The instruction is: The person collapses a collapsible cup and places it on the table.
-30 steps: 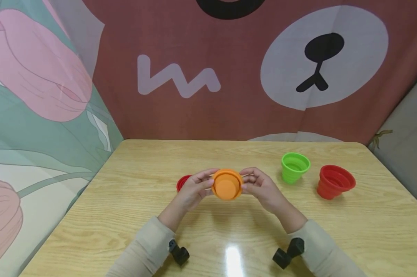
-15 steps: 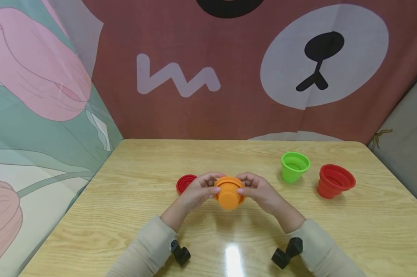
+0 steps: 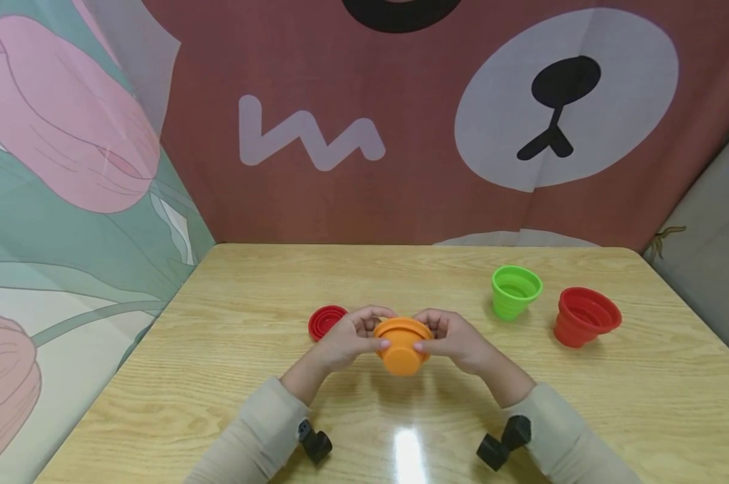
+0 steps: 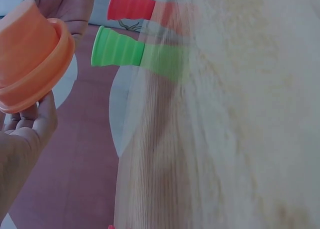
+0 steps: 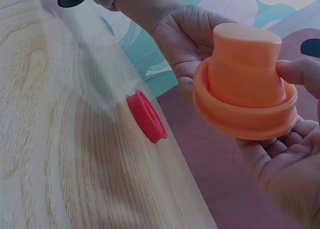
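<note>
An orange collapsible cup is held above the table between both hands, its base tilted toward the head camera. My left hand grips its left side, thumb on the lower wall and fingers behind the rim. On the other side my right hand grips it the same way. In the right wrist view the orange cup has its base section pushed out, while a folded ring still surrounds the wall near the rim. Beside the left hand lies a red collapsible cup, folded flat and partly covered by that hand.
A green collapsible cup stands extended at the back right of the wooden table. Right of it stands an extended red cup. A patterned cloth hangs behind the table's far edge.
Both hands have lowered toward the person with the orange cup and tipped it. Its base has come out from flat to a taller shape. More of the flat red cup now shows.
</note>
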Motion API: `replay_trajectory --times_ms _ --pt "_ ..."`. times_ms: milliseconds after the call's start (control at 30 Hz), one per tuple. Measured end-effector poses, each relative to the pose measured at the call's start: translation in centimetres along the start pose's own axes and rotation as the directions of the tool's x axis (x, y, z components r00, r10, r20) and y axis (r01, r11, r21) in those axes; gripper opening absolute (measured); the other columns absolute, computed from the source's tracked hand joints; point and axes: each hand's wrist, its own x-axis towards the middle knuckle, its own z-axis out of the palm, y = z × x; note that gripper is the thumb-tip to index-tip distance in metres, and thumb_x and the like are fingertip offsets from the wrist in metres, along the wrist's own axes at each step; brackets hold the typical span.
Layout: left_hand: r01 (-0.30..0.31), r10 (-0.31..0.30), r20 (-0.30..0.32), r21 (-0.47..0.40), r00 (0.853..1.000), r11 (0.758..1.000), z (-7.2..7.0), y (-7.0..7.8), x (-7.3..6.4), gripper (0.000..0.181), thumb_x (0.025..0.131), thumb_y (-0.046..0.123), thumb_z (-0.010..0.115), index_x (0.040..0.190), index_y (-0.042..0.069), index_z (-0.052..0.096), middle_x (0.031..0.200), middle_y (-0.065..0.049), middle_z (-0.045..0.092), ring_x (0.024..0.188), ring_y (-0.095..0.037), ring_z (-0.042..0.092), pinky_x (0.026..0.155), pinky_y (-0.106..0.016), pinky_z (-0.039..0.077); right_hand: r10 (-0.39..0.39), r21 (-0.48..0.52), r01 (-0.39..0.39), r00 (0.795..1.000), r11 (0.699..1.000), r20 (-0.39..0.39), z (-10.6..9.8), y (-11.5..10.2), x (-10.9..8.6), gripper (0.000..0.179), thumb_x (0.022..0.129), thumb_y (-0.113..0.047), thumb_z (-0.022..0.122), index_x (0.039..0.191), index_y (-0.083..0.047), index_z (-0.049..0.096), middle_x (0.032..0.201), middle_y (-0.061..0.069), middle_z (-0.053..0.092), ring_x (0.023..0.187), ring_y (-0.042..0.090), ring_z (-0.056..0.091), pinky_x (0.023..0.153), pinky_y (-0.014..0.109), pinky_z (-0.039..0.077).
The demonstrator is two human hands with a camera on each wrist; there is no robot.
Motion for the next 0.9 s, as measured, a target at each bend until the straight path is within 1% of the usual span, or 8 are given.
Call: replay_trajectory --times_ms 233,400,533,667,767,833,900 --pt "-0.034 0.034 0.061 -0.007 0.998 0.999 0.01 -0.07 0.16 0.049 0.078 0.012 0.064 0.115 -0.009 0.04 0.091 -0.007 0.057 0.075 -0.015 0.056 0.066 -0.024 0.048 0.018 -0.026 -0.018 1.0 0.999 -0.007 0.19 -0.1 0.08 0.033 0.08 -0.004 0.059 0.099 0.018 0.043 0.086 0.006 0.056 0.073 0.011 0.055 0.062 0.023 0.049" --pt "-0.053 0.053 0.077 0.001 0.996 0.999 0.02 -0.12 0.27 0.043 0.081 0.005 0.059 0.115 -0.01 0.038 0.091 -0.007 0.056 0.076 -0.015 0.054 0.067 -0.024 0.048 0.023 -0.03 -0.024 1.0 0.999 -0.021 0.3 -0.1 0.16 0.031 0.08 -0.001 0.057 0.098 0.019 0.041 0.086 0.006 0.056 0.073 0.011 0.055 0.062 0.023 0.049" --pt "-0.033 0.03 0.053 0.056 0.998 0.998 -0.06 0.0 0.27 0.038 0.082 0.002 0.054 0.116 -0.009 0.041 0.094 -0.008 0.054 0.078 -0.015 0.054 0.069 -0.026 0.048 0.021 -0.061 -0.024 0.998 0.998 -0.059 0.37 -0.04 0.2 0.029 0.08 0.002 0.053 0.098 0.021 0.041 0.084 0.006 0.056 0.071 0.01 0.055 0.061 0.024 0.049" --pt "0.023 -0.024 0.004 0.131 1.0 0.991 -0.04 0.14 0.21 0.03 0.083 0.001 0.053 0.111 -0.01 0.046 0.095 -0.009 0.056 0.08 -0.014 0.056 0.072 -0.028 0.048 0.034 -0.146 -0.054 0.99 0.988 -0.136 0.51 -0.04 0.11 0.025 0.08 0.001 0.054 0.098 0.017 0.046 0.082 0.007 0.056 0.069 0.011 0.054 0.06 0.025 0.049" --pt "0.039 -0.039 -0.006 0.175 0.999 0.984 0.06 0.18 0.25 0.025 0.084 0.0 0.05 0.107 -0.01 0.046 0.091 -0.01 0.056 0.08 -0.014 0.056 0.072 -0.029 0.048 0.041 -0.192 -0.079 0.981 0.978 -0.192 0.53 0.04 0.07 0.024 0.08 -0.001 0.054 0.098 0.013 0.05 0.083 0.008 0.056 0.069 0.012 0.053 0.06 0.026 0.048" --pt "0.03 -0.03 -0.003 0.196 1.0 0.98 0.13 0.21 0.27 0.024 0.085 0.0 0.048 0.107 -0.01 0.045 0.091 -0.01 0.056 0.08 -0.014 0.056 0.072 -0.03 0.048 0.038 -0.187 -0.078 0.977 0.979 -0.208 0.45 0.13 0.07 0.023 0.081 -0.003 0.054 0.099 0.011 0.051 0.084 0.007 0.056 0.07 0.012 0.053 0.06 0.027 0.048" --pt "0.017 -0.017 -0.001 0.202 1.0 0.979 0.16 0.21 0.29 0.023 0.086 0.0 0.046 0.107 -0.009 0.043 0.09 -0.011 0.055 0.08 -0.014 0.055 0.072 -0.03 0.048 0.027 -0.132 -0.054 0.981 0.99 -0.194 0.28 0.22 -0.01 0.022 0.083 -0.005 0.052 0.101 0.008 0.052 0.087 0.006 0.056 0.073 0.012 0.053 0.063 0.027 0.048"
